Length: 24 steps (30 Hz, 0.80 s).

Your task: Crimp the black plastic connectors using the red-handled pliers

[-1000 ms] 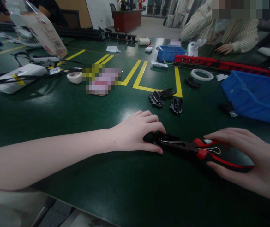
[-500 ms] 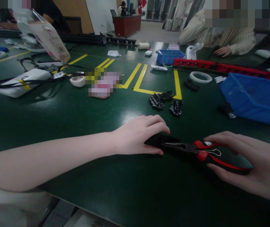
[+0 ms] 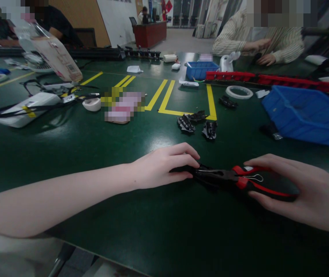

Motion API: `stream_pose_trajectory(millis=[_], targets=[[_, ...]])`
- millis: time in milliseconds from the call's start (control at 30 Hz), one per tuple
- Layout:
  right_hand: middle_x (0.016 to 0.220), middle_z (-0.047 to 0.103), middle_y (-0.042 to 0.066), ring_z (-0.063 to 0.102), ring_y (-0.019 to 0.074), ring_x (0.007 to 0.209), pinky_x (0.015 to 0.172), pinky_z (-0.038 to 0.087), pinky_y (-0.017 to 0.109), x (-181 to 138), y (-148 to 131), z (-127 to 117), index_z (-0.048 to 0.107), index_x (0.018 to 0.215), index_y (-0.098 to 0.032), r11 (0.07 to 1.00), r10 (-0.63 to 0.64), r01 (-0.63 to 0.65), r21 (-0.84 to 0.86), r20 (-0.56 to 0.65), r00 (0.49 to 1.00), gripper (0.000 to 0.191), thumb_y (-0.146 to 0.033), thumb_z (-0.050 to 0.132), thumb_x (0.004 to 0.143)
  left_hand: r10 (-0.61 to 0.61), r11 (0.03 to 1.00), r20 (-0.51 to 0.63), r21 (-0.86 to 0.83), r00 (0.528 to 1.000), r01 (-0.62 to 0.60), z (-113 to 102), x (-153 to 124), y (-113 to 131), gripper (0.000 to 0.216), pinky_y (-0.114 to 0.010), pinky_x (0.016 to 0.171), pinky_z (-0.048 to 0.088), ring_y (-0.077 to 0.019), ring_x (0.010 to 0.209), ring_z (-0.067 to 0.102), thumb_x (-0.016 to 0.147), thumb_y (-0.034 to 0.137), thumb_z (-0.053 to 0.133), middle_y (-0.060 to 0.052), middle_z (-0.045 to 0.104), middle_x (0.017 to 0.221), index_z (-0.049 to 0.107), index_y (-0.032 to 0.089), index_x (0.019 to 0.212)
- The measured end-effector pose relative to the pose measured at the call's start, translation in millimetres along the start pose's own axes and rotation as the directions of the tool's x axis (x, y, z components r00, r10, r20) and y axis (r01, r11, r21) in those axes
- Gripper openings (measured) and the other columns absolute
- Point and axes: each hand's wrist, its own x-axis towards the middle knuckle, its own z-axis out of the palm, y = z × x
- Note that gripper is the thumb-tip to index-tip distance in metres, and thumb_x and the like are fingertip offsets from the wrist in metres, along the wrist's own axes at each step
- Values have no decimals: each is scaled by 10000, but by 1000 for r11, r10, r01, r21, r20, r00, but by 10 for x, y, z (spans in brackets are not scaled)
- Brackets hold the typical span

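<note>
My right hand (image 3: 305,192) is wrapped round the red and black handles of long-nose pliers (image 3: 242,181), whose jaws point left. A wire spring loop shows between the handles. My left hand (image 3: 167,165) pinches a small black plastic part (image 3: 207,181) low over the green table, its thumb and fingers on the left end. The pliers' jaws lie against this part, and its dark shape blends with them, so I cannot tell exactly where they grip. Beyond my hands lie several similar black parts (image 3: 209,130).
At the right stands a blue bin (image 3: 308,115), with a tape roll (image 3: 239,92) and a long red strip (image 3: 285,80) behind it. A pixelated pink object (image 3: 125,107), a white device (image 3: 28,109) with black cables and a tilted bottle (image 3: 56,57) are at left. A person in striped sleeves (image 3: 230,38) sits across.
The view has shifted slightly. The black part has turned a little in my left fingers, and the fingertips sit closer to the pliers' tips. My right hand keeps its hold on the handles.
</note>
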Motion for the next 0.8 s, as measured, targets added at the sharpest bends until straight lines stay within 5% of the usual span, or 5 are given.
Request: stream_pose_trajectory(millis=[300, 800], targets=[[887, 715, -9, 695, 178, 689, 543, 569, 247, -18, 41, -35, 596, 1032, -296, 988, 133, -130, 87, -30, 991, 348, -523, 603, 767, 13, 1000, -29, -27, 999, -14, 15, 1, -11, 167, -292, 912, 508, -172, 1069, 568, 871, 116, 596, -112, 539, 1194, 603, 121, 1038], [878, 715, -13, 701, 148, 696, 541, 565, 195, 7, -75, 22, 567, 1048, -293, 992, 117, -113, 56, -73, 990, 378, -589, 527, 817, -46, 997, -56, -57, 997, 43, 4, 32, 3, 150, -291, 851, 531, -167, 1022, 575, 837, 117, 644, -99, 549, 1140, 608, 124, 983]])
